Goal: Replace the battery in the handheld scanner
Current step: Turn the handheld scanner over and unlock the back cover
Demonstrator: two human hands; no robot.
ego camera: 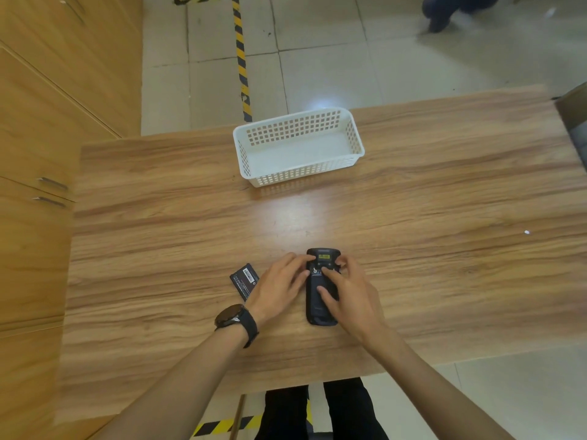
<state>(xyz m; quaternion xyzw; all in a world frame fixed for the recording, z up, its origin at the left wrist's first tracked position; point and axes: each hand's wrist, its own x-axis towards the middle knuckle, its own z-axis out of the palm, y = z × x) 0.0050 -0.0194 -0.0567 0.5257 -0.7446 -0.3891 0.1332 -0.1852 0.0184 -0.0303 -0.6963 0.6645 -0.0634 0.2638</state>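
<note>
Working the scanner (321, 287), face-down near the table's (444, 217) front edge. Left hand (279, 289) steadies its side, fingers spread; right hand (351, 296) presses fingertips on the back cover. A battery (244, 280) lies just left. Advice: press evenly, brace against sliding.

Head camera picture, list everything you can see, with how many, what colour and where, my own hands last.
scanner: one, black, lying on the table near the front edge, under both hands
battery: one, black with a label, flat on the table left of the scanner
basket: one, white, at the far edge of the table
table: one, wood grain, filling the middle
cabinets: wooden, along the left
watch: one, black, on the left wrist
left hand: on the scanner's left side
right hand: on top of the scanner
</note>
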